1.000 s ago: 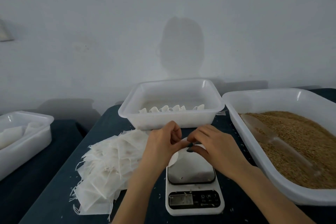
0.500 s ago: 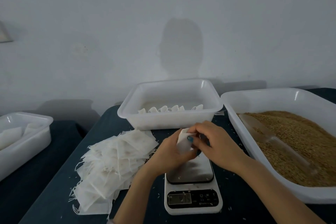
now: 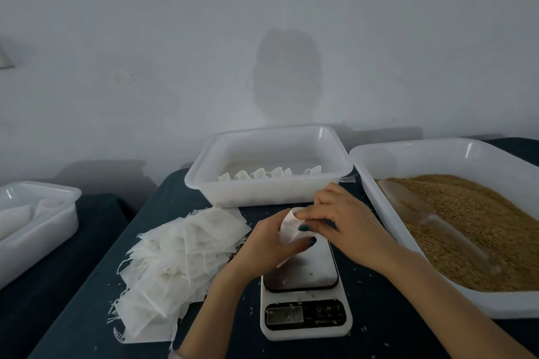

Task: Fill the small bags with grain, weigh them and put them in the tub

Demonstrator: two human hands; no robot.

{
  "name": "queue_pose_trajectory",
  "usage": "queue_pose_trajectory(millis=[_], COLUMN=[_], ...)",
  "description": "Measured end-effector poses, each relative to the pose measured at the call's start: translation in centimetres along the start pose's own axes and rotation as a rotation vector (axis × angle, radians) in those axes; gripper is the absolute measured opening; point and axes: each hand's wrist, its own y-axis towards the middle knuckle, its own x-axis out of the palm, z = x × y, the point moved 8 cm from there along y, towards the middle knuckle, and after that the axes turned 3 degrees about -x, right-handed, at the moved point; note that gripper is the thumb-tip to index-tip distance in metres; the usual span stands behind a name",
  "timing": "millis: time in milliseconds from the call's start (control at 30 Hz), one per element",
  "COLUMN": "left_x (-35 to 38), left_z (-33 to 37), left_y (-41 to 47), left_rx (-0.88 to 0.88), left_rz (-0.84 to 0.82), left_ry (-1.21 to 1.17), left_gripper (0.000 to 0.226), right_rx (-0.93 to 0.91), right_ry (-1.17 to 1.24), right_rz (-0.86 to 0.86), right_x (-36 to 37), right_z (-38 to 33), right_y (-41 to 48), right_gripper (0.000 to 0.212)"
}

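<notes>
Two hands hold one bag [image 3: 287, 227] just above the far edge of the scale [image 3: 306, 274].

1. Left hand [image 3: 269, 245]: fingers curl round the body of the bag from the 9 o'clock side.
2. Right hand [image 3: 350, 221]: thumb and fingertips pinch the top edge of the bag from the 3 o'clock side.
3. Bag: looks flat and limp. It appears to hold no grain, though the hands cover part of it.

Layout, with the scale as centre:
- Tub [image 3: 262, 192] at 12 o'clock, with a row of filled bags [image 3: 259, 173] standing along its near wall.
- Tray [image 3: 437, 159] at 3 o'clock, holding the grain [image 3: 481, 227], with a clear scoop [image 3: 423, 213] lying on it.
- Pile [image 3: 180, 253] of empty bags at 9 o'clock, just beside the scale.
- Second tub [image 3: 43, 230] well apart, toward 9 o'clock.
- Loose grains lie scattered on the table [image 3: 87, 300] round the scale.

The scale display is too blurred to read.

Step in hand, as judged: opening the mouth of an empty bag, which is the first stage of filling. Weighing and placing in the tub are not yet done for this bag.

Next move, as judged:
- The left hand alone must hold the mouth open.
- This frees the right hand to reach to 3 o'clock for the scoop.
- A small charge of grain is then needed, poured squarely into the mouth to limit spill onto the scale
</notes>
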Motion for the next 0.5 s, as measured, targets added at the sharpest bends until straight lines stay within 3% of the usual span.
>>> queue_pose_trajectory(millis=[200,300,400,500], left_x=[0.0,-0.2,-1.0,-1.8], left_z=[-0.8,-1.5,-2.0,-3.0], left_y=[0.4,0.5,0.3,0.1], left_rx=[-0.007,-0.040,-0.064,-0.091], left_rz=[0.043,0.081,0.167,0.281], left_ry=[0.029,0.079,0.081,0.041], left_gripper=[0.038,0.042,0.028,0.025], right_rx=[0.038,0.104,0.331,0.702], right_ry=[-0.019,-0.076,-0.250,-0.459], right_rz=[-0.141,-0.094,-0.078,-0.293], right_x=[-0.3,-2.8,-5.6,-7.2], right_z=[0.5,2.1,6.5,12.3], right_y=[0.0,0.2,-0.3,-3.0], right_gripper=[0.032,0.022,0.021,0.030])
